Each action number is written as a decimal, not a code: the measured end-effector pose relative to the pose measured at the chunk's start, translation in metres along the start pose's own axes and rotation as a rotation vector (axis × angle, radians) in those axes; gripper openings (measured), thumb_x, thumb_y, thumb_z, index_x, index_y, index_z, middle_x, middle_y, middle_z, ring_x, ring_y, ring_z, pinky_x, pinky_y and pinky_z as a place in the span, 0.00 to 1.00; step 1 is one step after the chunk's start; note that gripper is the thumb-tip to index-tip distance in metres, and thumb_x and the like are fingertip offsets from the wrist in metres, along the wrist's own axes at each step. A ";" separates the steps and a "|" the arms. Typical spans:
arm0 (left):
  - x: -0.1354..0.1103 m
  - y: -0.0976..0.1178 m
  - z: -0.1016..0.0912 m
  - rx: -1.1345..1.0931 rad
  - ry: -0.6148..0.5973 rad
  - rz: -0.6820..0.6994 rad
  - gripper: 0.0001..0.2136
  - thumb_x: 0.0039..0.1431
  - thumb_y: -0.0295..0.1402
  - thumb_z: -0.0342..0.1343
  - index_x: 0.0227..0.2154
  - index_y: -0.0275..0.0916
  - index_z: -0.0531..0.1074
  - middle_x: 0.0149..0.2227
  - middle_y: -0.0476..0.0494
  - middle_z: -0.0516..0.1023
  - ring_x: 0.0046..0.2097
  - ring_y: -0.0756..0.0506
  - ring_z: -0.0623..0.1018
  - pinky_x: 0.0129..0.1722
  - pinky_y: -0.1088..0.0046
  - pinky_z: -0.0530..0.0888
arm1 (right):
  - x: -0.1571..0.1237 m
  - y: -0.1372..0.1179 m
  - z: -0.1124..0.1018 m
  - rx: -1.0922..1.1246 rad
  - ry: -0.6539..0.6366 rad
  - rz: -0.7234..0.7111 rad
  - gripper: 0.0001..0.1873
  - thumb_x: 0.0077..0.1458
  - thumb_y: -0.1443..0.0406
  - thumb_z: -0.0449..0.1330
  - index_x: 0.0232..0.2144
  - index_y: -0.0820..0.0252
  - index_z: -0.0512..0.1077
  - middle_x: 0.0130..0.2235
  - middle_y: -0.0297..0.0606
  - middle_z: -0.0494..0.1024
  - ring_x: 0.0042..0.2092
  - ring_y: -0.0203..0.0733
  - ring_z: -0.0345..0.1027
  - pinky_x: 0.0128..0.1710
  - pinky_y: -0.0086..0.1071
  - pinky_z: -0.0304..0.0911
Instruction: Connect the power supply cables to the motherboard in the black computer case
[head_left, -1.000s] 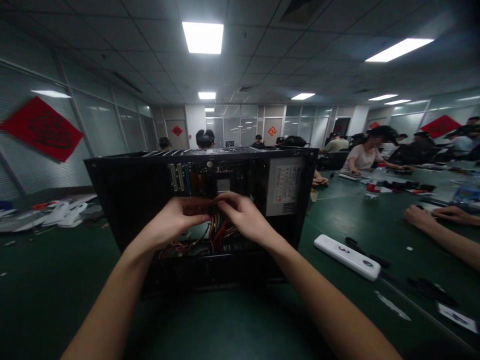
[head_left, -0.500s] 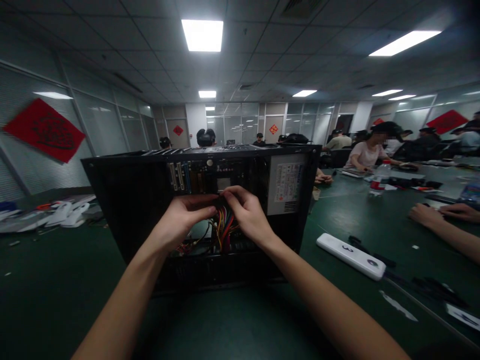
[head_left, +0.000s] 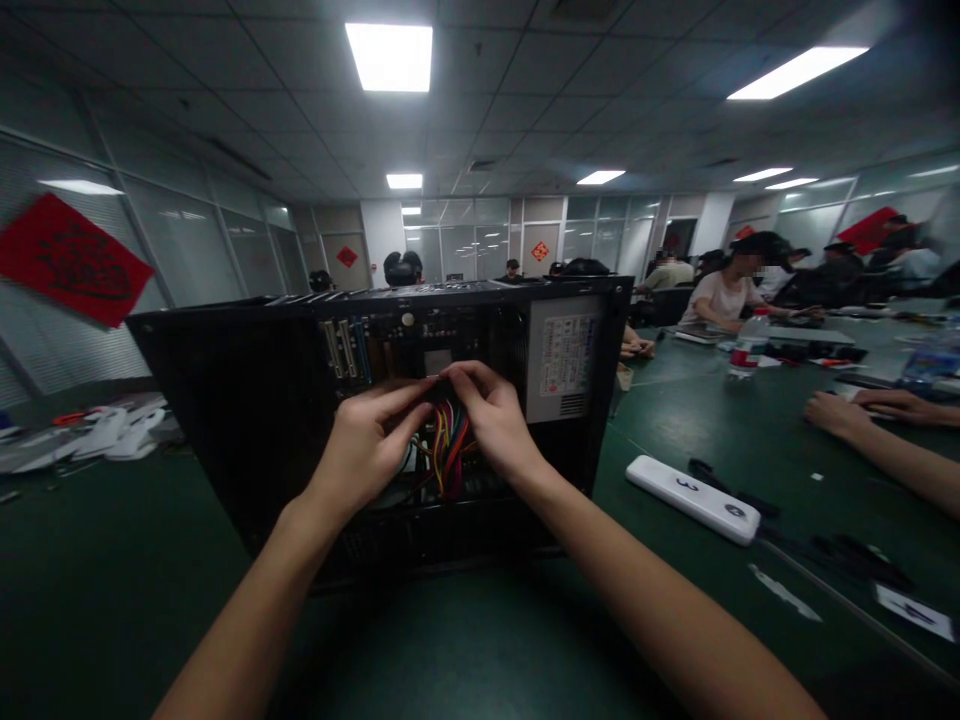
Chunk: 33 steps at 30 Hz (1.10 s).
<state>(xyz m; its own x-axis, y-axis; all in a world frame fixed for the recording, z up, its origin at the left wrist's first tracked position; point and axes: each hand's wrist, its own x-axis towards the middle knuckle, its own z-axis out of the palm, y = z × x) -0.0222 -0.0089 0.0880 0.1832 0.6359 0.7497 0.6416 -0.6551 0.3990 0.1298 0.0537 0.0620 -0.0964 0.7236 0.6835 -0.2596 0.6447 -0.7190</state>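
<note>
An open black computer case point(head_left: 375, 290) stands upright before me, its inside facing me. Both my hands reach into its middle. A bundle of coloured wires point(head_left: 450, 450), red, yellow and others, rises from the bottom up to my fingertips. My left hand point(head_left: 367, 435) is closed in a pinch at the left of the bundle's top; what lies between thumb and fingers is hidden. Against the top of the wires, my right hand point(head_left: 491, 420) pinches with thumb and forefinger. The two hands' fingertips nearly meet below a pale square part point(head_left: 438, 362). The power supply point(head_left: 566, 360) with its label sits upper right.
A white power strip point(head_left: 694, 498) marked 3 lies right of the case, with black cables beyond. A bottle point(head_left: 748, 345) stands farther back. Another person's hands point(head_left: 847, 412) rest at the right. White items point(head_left: 131, 430) are piled on the green table at left.
The view has shifted slightly, so the case appears a little left and higher. My left hand's fingers have bent and shifted a little at the wires; the right hand keeps its pinch.
</note>
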 end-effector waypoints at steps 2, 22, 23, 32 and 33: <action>0.000 -0.005 0.000 0.132 -0.037 0.141 0.16 0.62 0.33 0.55 0.52 0.36 0.75 0.51 0.39 0.79 0.51 0.42 0.78 0.54 0.64 0.75 | 0.001 0.000 -0.001 0.008 0.001 0.018 0.12 0.59 0.56 0.58 0.34 0.59 0.73 0.35 0.33 0.77 0.39 0.37 0.70 0.41 0.29 0.63; -0.002 -0.052 -0.006 0.520 -0.195 0.195 0.17 0.69 0.35 0.45 0.54 0.39 0.71 0.53 0.39 0.76 0.52 0.41 0.77 0.54 0.63 0.74 | -0.007 0.023 -0.018 -0.919 -0.454 -0.433 0.23 0.62 0.74 0.47 0.59 0.64 0.64 0.59 0.51 0.64 0.61 0.46 0.55 0.61 0.40 0.55; -0.003 -0.055 -0.003 0.511 -0.223 0.176 0.17 0.69 0.35 0.45 0.54 0.41 0.71 0.54 0.41 0.75 0.54 0.42 0.76 0.56 0.63 0.73 | -0.006 0.024 -0.018 -1.006 -0.486 -0.415 0.22 0.63 0.73 0.47 0.58 0.64 0.66 0.58 0.50 0.66 0.59 0.46 0.58 0.59 0.40 0.57; -0.003 -0.085 0.029 0.590 -0.528 -0.032 0.13 0.66 0.31 0.48 0.47 0.42 0.77 0.47 0.41 0.79 0.46 0.44 0.79 0.46 0.70 0.75 | 0.010 0.030 -0.031 -1.364 -0.724 -0.031 0.14 0.63 0.73 0.50 0.43 0.70 0.74 0.47 0.51 0.74 0.47 0.45 0.70 0.46 0.33 0.64; 0.000 -0.085 0.031 0.618 -0.562 -0.043 0.13 0.66 0.31 0.48 0.46 0.41 0.77 0.46 0.40 0.79 0.45 0.44 0.80 0.45 0.70 0.75 | 0.010 0.031 -0.031 -1.363 -0.725 -0.023 0.14 0.63 0.73 0.50 0.43 0.70 0.75 0.47 0.52 0.74 0.47 0.45 0.70 0.45 0.33 0.64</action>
<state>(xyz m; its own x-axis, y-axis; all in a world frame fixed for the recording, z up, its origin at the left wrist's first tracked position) -0.0539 0.0588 0.0377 0.3883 0.8711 0.3006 0.9195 -0.3880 -0.0633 0.1508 0.0892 0.0425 -0.6401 0.6993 0.3182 0.7382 0.6746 0.0023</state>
